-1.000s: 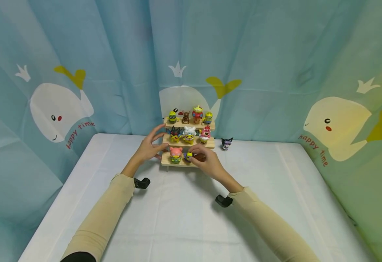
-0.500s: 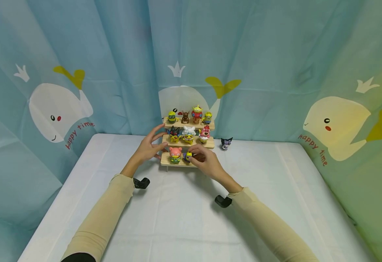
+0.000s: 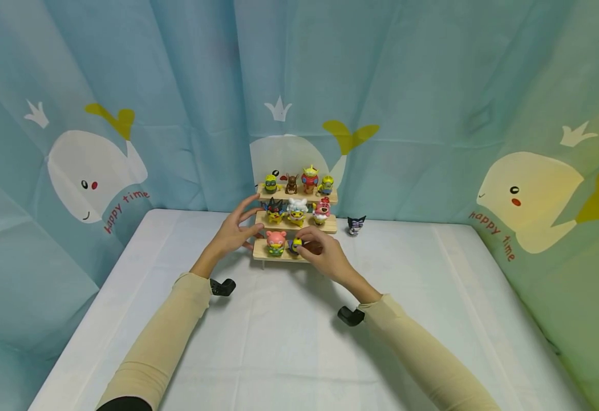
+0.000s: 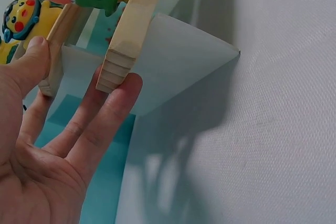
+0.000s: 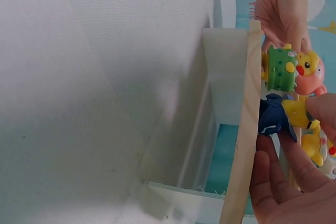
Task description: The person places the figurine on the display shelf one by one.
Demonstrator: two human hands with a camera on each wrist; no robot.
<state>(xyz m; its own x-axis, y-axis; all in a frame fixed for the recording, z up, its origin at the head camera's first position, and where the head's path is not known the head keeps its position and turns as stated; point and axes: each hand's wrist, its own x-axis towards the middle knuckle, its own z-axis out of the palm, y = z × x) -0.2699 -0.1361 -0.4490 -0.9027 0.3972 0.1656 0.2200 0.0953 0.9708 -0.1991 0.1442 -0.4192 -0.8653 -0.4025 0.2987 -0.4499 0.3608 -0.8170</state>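
Observation:
A three-tier wooden display stand (image 3: 267, 256) stands on the table by the curtain. At its left side my left hand (image 3: 229, 234) holds the ends of the boards. In the left wrist view the thumb (image 4: 34, 59) lies on the middle board, and the other fingers reach the ends of the boards. My right hand (image 3: 328, 258) pinches a small blue-and-yellow figurine (image 5: 273, 116) on the bottom board, its thumb on the yellow part. Beside that stands a pink-hooded figurine (image 3: 275, 242) in green. The right hand covers the bottom board's right end in the head view.
Several figurines, among them a pink bear (image 3: 322, 210) and a three-eyed alien (image 3: 310, 179), stand on the upper two boards. To the right of the stand, a black-and-purple figurine (image 3: 355, 225) stands on the white table (image 3: 423, 285). A blue curtain (image 3: 423, 103) with printed whales hangs behind.

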